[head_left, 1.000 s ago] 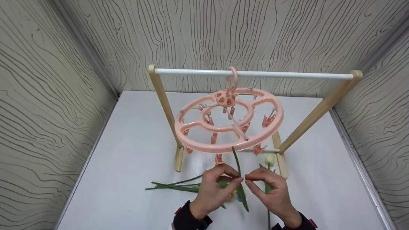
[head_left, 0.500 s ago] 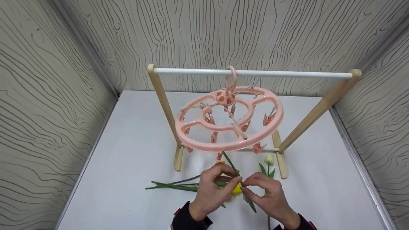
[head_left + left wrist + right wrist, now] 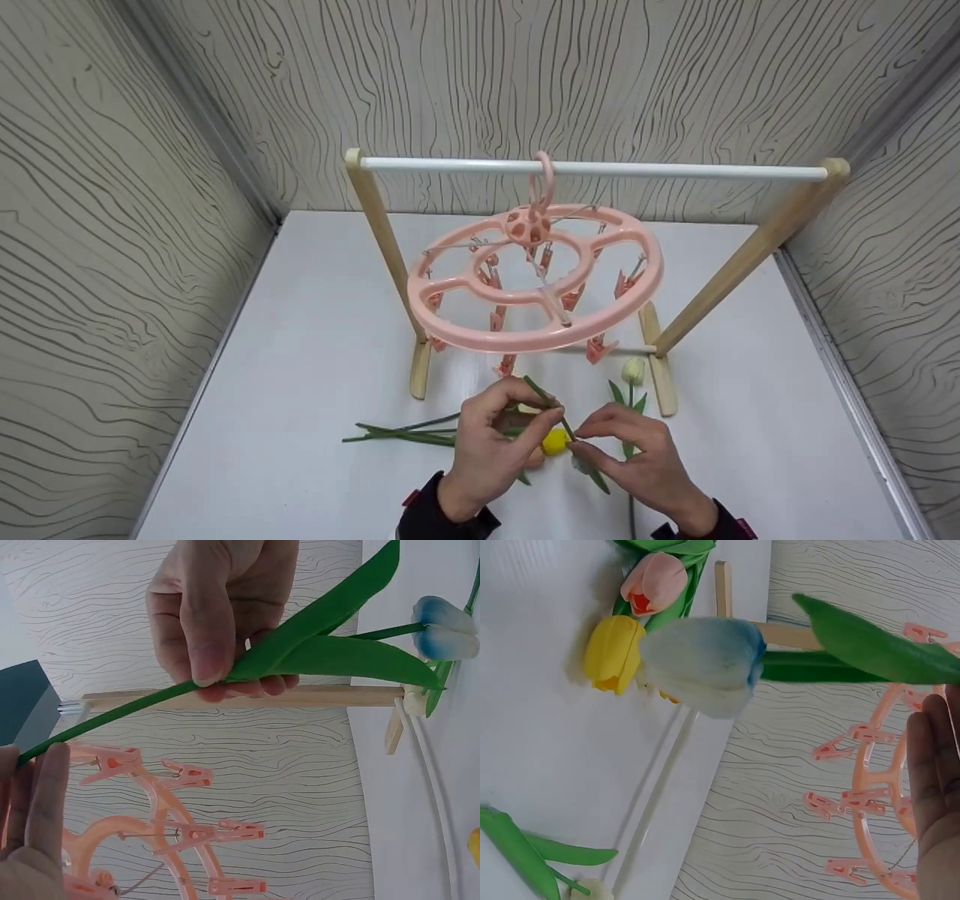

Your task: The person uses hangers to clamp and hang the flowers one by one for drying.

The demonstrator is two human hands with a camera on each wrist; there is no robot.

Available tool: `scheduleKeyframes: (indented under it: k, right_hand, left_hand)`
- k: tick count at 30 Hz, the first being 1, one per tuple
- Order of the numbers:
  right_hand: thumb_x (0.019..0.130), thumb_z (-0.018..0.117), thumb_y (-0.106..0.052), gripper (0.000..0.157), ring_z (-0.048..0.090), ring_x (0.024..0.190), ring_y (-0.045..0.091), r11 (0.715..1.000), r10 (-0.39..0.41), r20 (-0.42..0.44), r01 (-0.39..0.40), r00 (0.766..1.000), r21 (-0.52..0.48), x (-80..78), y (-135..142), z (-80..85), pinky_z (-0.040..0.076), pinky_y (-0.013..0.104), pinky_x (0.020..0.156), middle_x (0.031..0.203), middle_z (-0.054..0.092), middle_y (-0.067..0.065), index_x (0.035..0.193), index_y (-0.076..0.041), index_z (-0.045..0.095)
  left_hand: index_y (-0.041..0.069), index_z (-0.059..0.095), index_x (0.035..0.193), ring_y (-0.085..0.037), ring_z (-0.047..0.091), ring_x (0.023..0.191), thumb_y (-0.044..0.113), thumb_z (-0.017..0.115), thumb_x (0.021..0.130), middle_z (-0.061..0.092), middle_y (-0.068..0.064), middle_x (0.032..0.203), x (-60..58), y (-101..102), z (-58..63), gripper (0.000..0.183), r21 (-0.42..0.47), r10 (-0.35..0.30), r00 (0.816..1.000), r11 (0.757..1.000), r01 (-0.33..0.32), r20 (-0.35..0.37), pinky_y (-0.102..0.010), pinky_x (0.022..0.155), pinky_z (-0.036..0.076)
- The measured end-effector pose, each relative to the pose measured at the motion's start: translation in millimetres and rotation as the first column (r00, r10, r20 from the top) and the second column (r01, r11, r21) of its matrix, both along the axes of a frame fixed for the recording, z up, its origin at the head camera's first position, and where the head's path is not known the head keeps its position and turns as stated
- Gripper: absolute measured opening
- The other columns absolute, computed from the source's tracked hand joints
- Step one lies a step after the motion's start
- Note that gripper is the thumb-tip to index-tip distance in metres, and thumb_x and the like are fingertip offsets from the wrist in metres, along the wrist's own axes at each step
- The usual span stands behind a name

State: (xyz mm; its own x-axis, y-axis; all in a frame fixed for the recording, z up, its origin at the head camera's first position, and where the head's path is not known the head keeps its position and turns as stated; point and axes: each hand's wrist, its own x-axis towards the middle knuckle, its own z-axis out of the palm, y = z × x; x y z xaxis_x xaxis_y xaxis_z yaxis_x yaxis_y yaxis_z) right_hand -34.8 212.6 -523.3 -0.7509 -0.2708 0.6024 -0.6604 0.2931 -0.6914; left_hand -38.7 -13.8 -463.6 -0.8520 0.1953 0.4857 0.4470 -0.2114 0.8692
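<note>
Your left hand point(image 3: 495, 450) has thumb and forefinger clamped on a green stem near its cut end, and your right hand point(image 3: 645, 450) pinches the same stem lower down, at the base of the leaves. Around you spreads the white bench point(image 3: 315, 300), and on it stands the wooden frame point(image 3: 720, 277), its white bar point(image 3: 675, 171) spanning well above your knuckles. From that bar hangs the pink hanger point(image 3: 517, 341), tilted, and it looks free to swing: catch the rim with a lifted wrist and the whole ring could rock. Under your left hand lies the bundle of stems point(image 3: 405, 435), with the yellow tulip point(image 3: 555, 442) showing between your hands; a dropped sleeve could drag that lot sideways. Out by the frame's right foot, the white tulip point(image 3: 632, 371) lies with its stem running down past your right hand, so a low elbow might shove it. And now your blue-and-white tulip point(image 3: 300, 656), held above the bench, bloom end towards you: it's gripped by fingertips alone, so the heavier-looking head could roll the stem if your right pinch loosens. Smallest of all, the pink clips point(image 3: 600, 349) dangle close by, ready to snag a leaf raised carelessly.
</note>
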Motion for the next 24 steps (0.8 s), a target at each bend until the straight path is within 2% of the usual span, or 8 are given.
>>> scheduleKeyframes:
  k: [4,7,11,14,17,21,24]
  right_hand:
    - [0.076,0.085,0.019,0.035,0.075,0.086,0.006,0.997,-0.066,0.017,0.066,0.998,-0.041,-5.3,5.8,14.3,0.061,0.011,0.083,0.09,0.08,0.003,0.098,-0.007,0.082]
    - [0.078,0.076,0.028,0.036,0.075,0.091,0.001,0.988,-0.103,0.047,0.107,0.994,-0.107,-13.0,11.3,28.5,0.062,0.012,0.084,0.097,0.08,-0.004,0.101,0.0,0.079]
    - [0.085,0.066,0.03,0.028,0.075,0.101,0.001,0.975,-0.07,0.057,0.081,0.996,-0.206,-28.6,19.9,49.5,0.063,0.013,0.09,0.11,0.078,-0.008,0.109,0.015,0.071]
    - [0.09,0.065,0.027,0.03,0.075,0.107,0.003,0.973,0.006,0.063,0.008,0.998,-0.229,-43.0,25.0,63.3,0.063,0.014,0.095,0.118,0.077,-0.009,0.118,0.02,0.066]
    - [0.092,0.064,0.026,0.042,0.075,0.114,0.006,0.968,0.131,0.104,-0.105,0.986,-0.229,-58.1,27.9,73.4,0.063,0.017,0.098,0.128,0.076,-0.007,0.133,0.015,0.064]
    - [0.093,0.062,0.026,0.06,0.076,0.117,0.008,0.931,0.312,0.182,-0.262,0.933,-0.252,-73.5,28.5,81.9,0.064,0.02,0.1,0.135,0.075,-0.005,0.147,0.001,0.062]
    - [0.094,0.062,0.025,0.063,0.076,0.116,0.007,0.908,0.391,0.228,-0.333,0.892,-0.255,-79.9,26.4,86.8,0.064,0.02,0.1,0.135,0.075,-0.006,0.149,-0.007,0.063]
  left_hand:
    - [-0.002,0.069,0.106,-0.009,0.077,0.093,-0.006,0.074,0.098,0.072,-0.026,0.098,2.3,-0.1,5.5,0.01,0.0,0.006,1.0,1.0,-0.006,-0.017,-0.037,0.078,0.071]
    - [-0.002,0.069,0.105,-0.011,0.077,0.092,-0.005,0.074,0.098,0.072,-0.025,0.098,2.2,0.0,8.9,0.009,-0.001,0.015,0.999,1.0,-0.015,-0.032,-0.037,0.077,0.071]
    - [-0.003,0.069,0.103,-0.02,0.079,0.089,-0.005,0.075,0.098,0.072,-0.024,0.097,0.6,-0.2,13.3,0.009,-0.01,0.025,0.998,1.0,-0.026,-0.051,-0.036,0.077,0.071]
    - [-0.003,0.069,0.103,-0.029,0.078,0.087,-0.005,0.076,0.097,0.073,-0.024,0.096,-0.5,-0.5,17.0,0.009,-0.027,0.029,0.999,0.999,-0.03,-0.042,-0.036,0.078,0.071]
    - [-0.002,0.07,0.103,-0.033,0.077,0.087,-0.002,0.076,0.098,0.073,-0.024,0.097,-0.9,-0.9,19.9,0.008,-0.041,0.028,1.0,0.999,-0.028,0.001,-0.036,0.079,0.071]
    - [-0.002,0.07,0.103,-0.029,0.078,0.088,0.0,0.076,0.098,0.074,-0.024,0.099,-2.1,-1.5,21.4,0.008,-0.058,0.035,0.999,0.998,-0.034,0.017,-0.036,0.079,0.071]
    - [-0.002,0.07,0.103,-0.022,0.079,0.089,0.002,0.077,0.098,0.074,-0.023,0.099,-3.6,-2.2,20.2,0.009,-0.063,0.043,0.999,0.997,-0.042,0.017,-0.036,0.079,0.071]
